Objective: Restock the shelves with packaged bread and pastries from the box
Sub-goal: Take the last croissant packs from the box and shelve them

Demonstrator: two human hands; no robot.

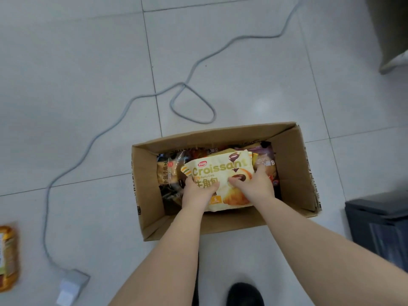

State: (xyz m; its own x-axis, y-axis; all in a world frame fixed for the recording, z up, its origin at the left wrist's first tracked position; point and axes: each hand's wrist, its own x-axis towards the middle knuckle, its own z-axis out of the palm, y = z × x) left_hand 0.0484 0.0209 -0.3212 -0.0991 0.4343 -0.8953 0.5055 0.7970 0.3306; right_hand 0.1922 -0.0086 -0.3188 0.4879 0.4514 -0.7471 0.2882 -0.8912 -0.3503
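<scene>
Gripping: both hands hold one croissant bag point(220, 173) inside the box point(293, 173); left hand point(199, 192) curls over its lower left edge, right hand point(254, 184) clasps its right side, thumb across the front
Bag: lies on top of the other packs, roughly centred in the box, not yet lifted above the rim
Box: open cardboard on the tiled floor, just ahead of the person's shoe point(245, 293)
Lifting well: judged from here, raise the bag straight up and level so it clears the walls; keep the squeeze light, since a pastry crushes easily, and watch that no neighbouring pack snags and drags out
Shelves: not in view
Count, bags in hand: one
Count, other packs in box: several, a striped toast pack point(167, 173) at left and a purple pack point(266, 160) at right; the exact number is hidden
Count, packs on floor: one, orange point(7, 257), far left
Count, cables: one grey cable point(123, 111) looping to a plug block point(71, 286)
</scene>
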